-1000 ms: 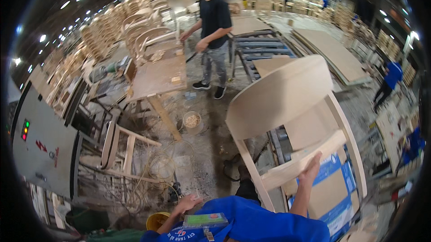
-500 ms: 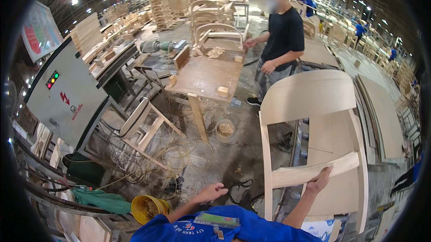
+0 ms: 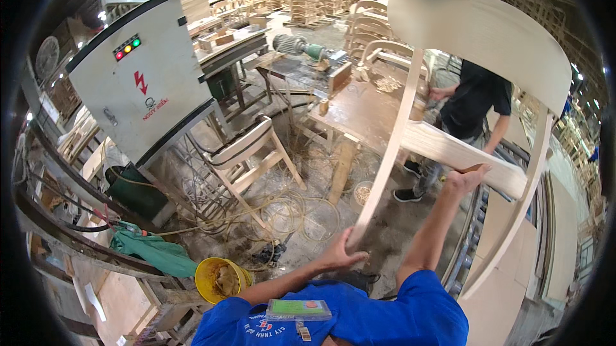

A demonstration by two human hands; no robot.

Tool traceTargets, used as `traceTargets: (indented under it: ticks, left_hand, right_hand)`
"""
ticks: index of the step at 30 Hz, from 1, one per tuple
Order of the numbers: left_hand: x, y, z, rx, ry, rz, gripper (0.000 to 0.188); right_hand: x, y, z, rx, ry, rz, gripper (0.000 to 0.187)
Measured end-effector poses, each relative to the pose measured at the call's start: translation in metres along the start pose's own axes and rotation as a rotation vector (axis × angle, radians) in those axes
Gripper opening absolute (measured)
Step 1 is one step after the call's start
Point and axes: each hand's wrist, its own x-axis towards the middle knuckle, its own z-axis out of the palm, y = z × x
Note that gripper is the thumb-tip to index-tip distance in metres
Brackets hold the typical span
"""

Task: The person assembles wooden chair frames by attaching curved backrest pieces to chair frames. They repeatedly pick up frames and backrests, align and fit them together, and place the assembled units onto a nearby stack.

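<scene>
A pale wooden chair back frame (image 3: 383, 173) is raised in front of me, tilted, with a broad curved top panel, two long legs and a cross rail. My right hand (image 3: 467, 181) grips the lower edge of the cross rail. At the lower end of the frame's left leg is my left hand (image 3: 343, 256), against the wood with its thumb stretched apart; the leg partly hides its fingers.
Across the frame, a co-worker in a black shirt (image 3: 478, 105) stands by a wooden worktable (image 3: 359, 112) with shavings. A grey electrical cabinet (image 3: 144, 76), a chair frame (image 3: 247, 153), tangled hoses (image 3: 289, 214) and a yellow bucket (image 3: 208, 282) are left. A roller conveyor (image 3: 465, 243) runs right.
My right hand has lifted and tilted the chair back frame, bringing its left leg toward my left hand. My left hand has reached the leg's end. The view has turned left.
</scene>
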Motion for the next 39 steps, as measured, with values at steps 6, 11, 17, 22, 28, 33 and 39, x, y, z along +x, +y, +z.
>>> traceTargets:
  ticks: [6, 11, 17, 22, 28, 33, 39]
  left_hand:
    - [0.018, -0.053, -0.09, 0.159, 0.318, -0.32, 0.063]
    - [0.065, -0.066, -0.167, 0.239, 0.409, -0.31, 0.058]
    - [0.168, -0.063, -0.263, 0.333, 0.351, -0.349, 0.052]
    - [0.251, -0.074, -0.3, 0.346, 0.296, -0.335, 0.045]
    - [0.317, -0.094, -0.352, 0.347, 0.184, -0.43, 0.043]
    - [0.353, -0.102, -0.378, 0.108, 0.377, -0.509, 0.052]
    - [0.302, -0.115, -0.346, 0.014, 0.8, -0.427, 0.051]
  right_hand:
    - [-0.107, 0.009, 0.137, 0.447, 0.194, 0.614, 0.068]
    - [-0.115, 0.11, 0.174, 0.501, 0.212, 0.792, 0.06]
    - [-0.116, 0.231, 0.232, 0.456, 0.163, 0.982, 0.037]
    - [-0.097, 0.311, 0.277, 0.468, 0.27, 1.095, 0.04]
    - [-0.103, 0.378, 0.32, 0.46, 0.305, 1.19, 0.041]
    - [-0.094, 0.435, 0.334, 0.629, 0.161, 1.26, 0.057]
    - [-0.139, 0.427, 0.384, 0.164, -0.234, 1.279, 0.044]
